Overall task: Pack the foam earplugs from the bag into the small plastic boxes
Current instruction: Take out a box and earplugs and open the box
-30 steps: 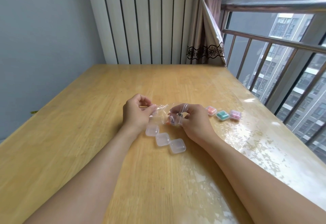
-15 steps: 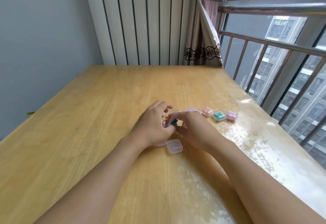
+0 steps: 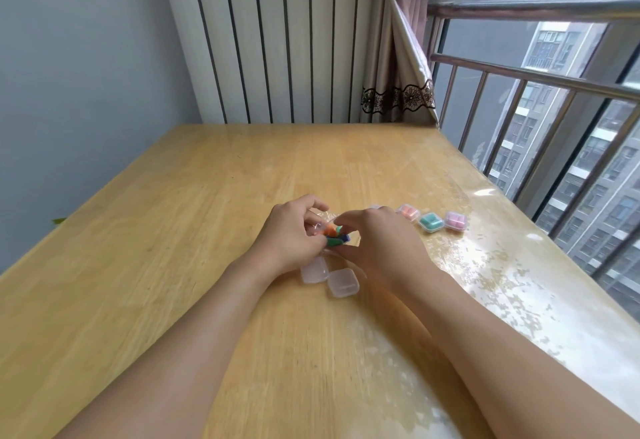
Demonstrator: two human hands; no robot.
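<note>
The crinkled clear plastic bag (image 3: 320, 222) of orange, green and blue foam earplugs (image 3: 335, 235) is now being pinched between both hands above the wooden table (image 3: 173, 248); a second ago it was stretched apart. The left hand (image 3: 291, 234) is curling closed on it, the right hand (image 3: 377, 241) is gripping its other side, probably working earplugs out. Two empty clear boxes (image 3: 329, 276) are showing where three were, one likely hidden; three filled boxes (image 3: 431, 221) are waiting to the right.

Desk (image 3: 173, 265): light wood, glossy | near centre: two clear boxes (image 3: 329, 276), touching | right side: three filled boxes (image 3: 431, 221), in row
</note>
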